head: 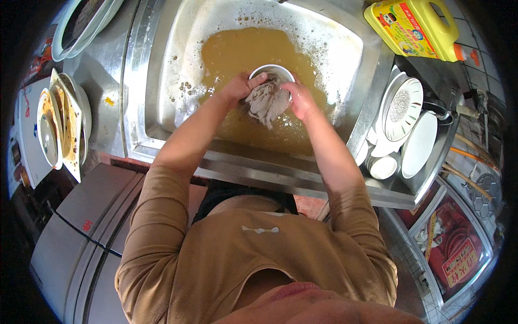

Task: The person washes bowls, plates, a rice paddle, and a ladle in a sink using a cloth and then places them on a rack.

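A white bowl (pixel 272 67) is held between my two hands over the cloudy brown water (pixel 251 48) of a metal sink. My left hand (pixel 241 86) grips its left side, with the thumb on a wet greyish cloth (pixel 268 99) that covers part of the bowl and hangs down from it. On the other side, my right hand (pixel 298 96) holds the rim and the cloth. White foam (pixel 184 52) lies around the brown water. The bowl's underside and some of my fingertips are hidden.
To the right of the sink (pixel 366 93) stand white plates (pixel 404 108), a small white bowl (pixel 383 167) and a yellow jug (pixel 412 30). Soiled stacked dishes (pixel 66 121) are at the left, below a large basin (pixel 106 20). The sink's front edge lies close to my body.
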Available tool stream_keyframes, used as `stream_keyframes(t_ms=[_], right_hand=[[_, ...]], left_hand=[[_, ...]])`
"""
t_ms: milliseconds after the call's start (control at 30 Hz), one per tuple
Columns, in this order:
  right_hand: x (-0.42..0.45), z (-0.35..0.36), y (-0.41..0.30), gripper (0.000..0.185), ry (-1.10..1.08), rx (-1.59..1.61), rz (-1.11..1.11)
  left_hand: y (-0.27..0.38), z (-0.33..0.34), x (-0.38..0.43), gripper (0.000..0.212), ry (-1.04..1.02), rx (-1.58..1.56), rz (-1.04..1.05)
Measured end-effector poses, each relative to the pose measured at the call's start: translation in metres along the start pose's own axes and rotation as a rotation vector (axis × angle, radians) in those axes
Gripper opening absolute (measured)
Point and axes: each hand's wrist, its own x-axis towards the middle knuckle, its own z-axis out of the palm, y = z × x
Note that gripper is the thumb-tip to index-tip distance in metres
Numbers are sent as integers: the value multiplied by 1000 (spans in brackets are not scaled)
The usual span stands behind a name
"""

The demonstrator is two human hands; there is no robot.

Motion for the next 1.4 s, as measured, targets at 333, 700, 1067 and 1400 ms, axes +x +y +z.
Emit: stream_keyframes(t_ms=[333,700,1067,1400], right_hand=[[-23,34,25,52,268,-680,-500],[-7,25,-4,43,-151,-1069,87],[-15,24,31,53,162,-364,-399],[28,-22,22,26,309,-624,-104]], left_hand=[[-7,31,-7,43,547,437,-271],[23,41,-11,58,15,1853,770],[-2,17,8,30,474,1004,-226],[10,-15,-8,25,203,1068,48]])
